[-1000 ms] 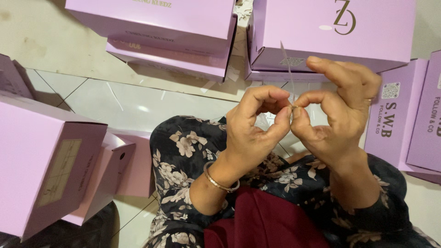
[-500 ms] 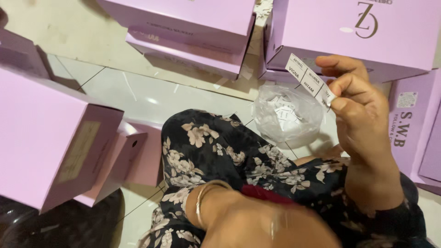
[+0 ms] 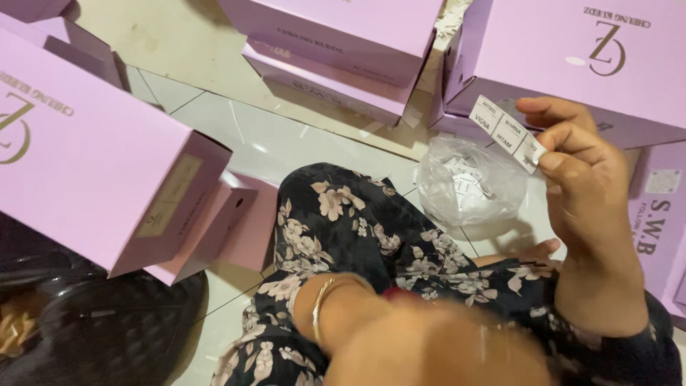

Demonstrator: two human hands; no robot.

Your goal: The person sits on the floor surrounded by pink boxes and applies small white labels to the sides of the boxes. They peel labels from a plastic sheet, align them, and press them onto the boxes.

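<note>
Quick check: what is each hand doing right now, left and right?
Left hand: blurred, close to the camera; grip cannot be told.
Right hand: fingers pinched on a white label strip, held above a clear plastic bag.

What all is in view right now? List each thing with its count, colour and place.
lilac boxes: several, stacked and spread on the floor around the person
label strip: one, white, pinched in the right hand
clear plastic bag: one, with white labels inside, on the floor by the knee
tiled floor: pale, glossy
dark bag: one, black, bottom left
floral garment: dark with pale flowers, over the legs
bangle: one, gold, on the left wrist
right hand: raised
left hand: blurred, bottom centre, cannot tell its grip
</note>
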